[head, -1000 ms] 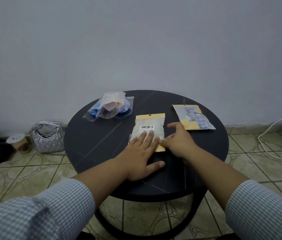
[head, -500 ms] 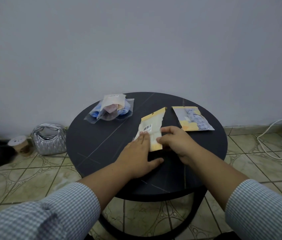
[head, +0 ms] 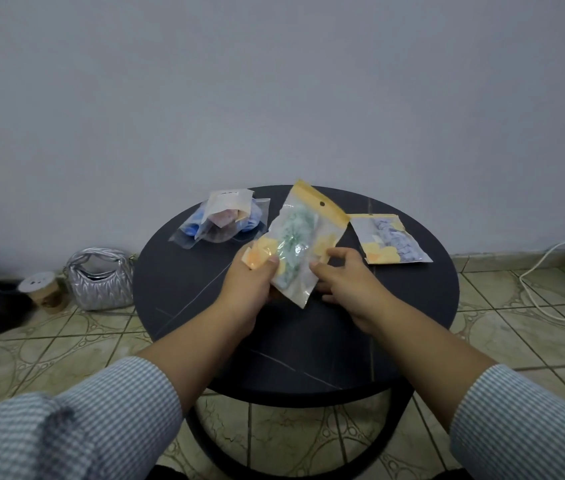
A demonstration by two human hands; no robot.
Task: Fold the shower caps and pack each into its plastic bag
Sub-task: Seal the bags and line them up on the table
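Note:
A clear plastic bag (head: 303, 233) with a yellow header and a green shower cap inside is lifted off the round black table (head: 412, 306), tilted, its front side facing me. My left hand (head: 251, 282) grips its lower left edge, thumb on the front. My right hand (head: 341, 275) sits at the bag's right edge with fingers curled; I cannot tell whether it holds the bag. A second yellow-topped bag (head: 390, 239) with a blue cap lies flat at the right of the table. Two clear bags (head: 225, 221) with blue and pink contents lie stacked at the back left.
A silver quilted handbag (head: 101, 280) and a paper cup (head: 43, 289) stand on the tiled floor left of the table, against the wall. A white cable (head: 551, 282) loops over the floor at the right.
The bag lay flat, barcode side up, under both hands. It has been lifted and turned over, and now its clear front faces me, held off the table.

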